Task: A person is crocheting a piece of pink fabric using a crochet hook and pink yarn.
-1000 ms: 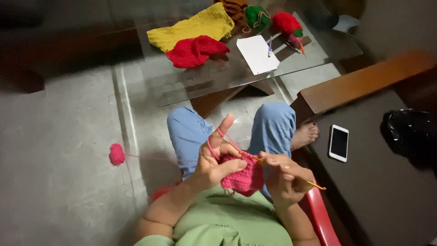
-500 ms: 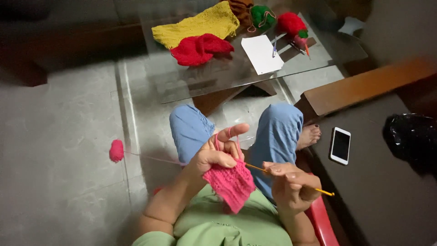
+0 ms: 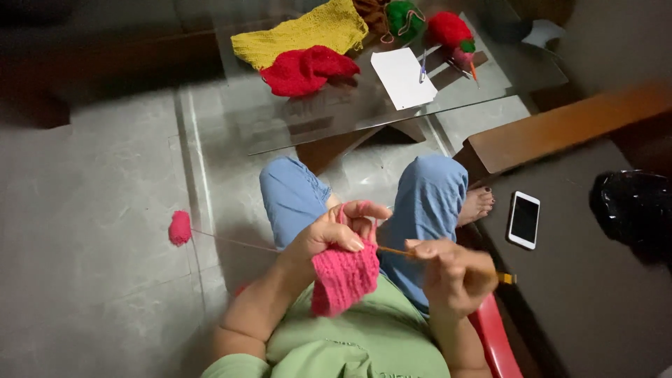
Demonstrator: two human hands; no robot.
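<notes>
Head view, looking down on the lap. Left hand (image 3: 334, 234) raised in front of the knees, its grip pinching the top edge of a pink crocheted piece (image 3: 344, 278), thumb on the front, fingers curled over the back. Piece hanging down from that grip, over the green shirt (image 3: 364, 336), between the two hands. Right hand (image 3: 451, 274) just beside it, its grip pressed together around a thin crochet hook (image 3: 399, 251); hook nearly level, tip toward the pink piece, yellow rear end sticking out past the right hand. Whether the tip touches the stitches, cannot tell. Pink yarn strand (image 3: 231, 241) running from the left hand out to a small pink yarn ball (image 3: 180, 228) on the grey tiled floor (image 3: 91, 210), well apart from the body. Blue trousers (image 3: 294, 199) on both knees, one bare foot (image 3: 477, 204) near the right knee.

Farther up in the same view, a glass desk (image 3: 350, 112) carrying a yellow knitted piece (image 3: 301, 35), a red knitted piece (image 3: 304, 70) touching it, a white paper sheet (image 3: 402, 77) with a pen (image 3: 423, 66) at its edge, a green yarn ball (image 3: 404, 15) and a red yarn ball (image 3: 448, 29). On the right, a dark surface (image 3: 581, 280) with a white-framed phone (image 3: 523, 219) lying flat and a black bag (image 3: 633, 210) near the edge. Red chair edge (image 3: 497, 343) under the right arm.
</notes>
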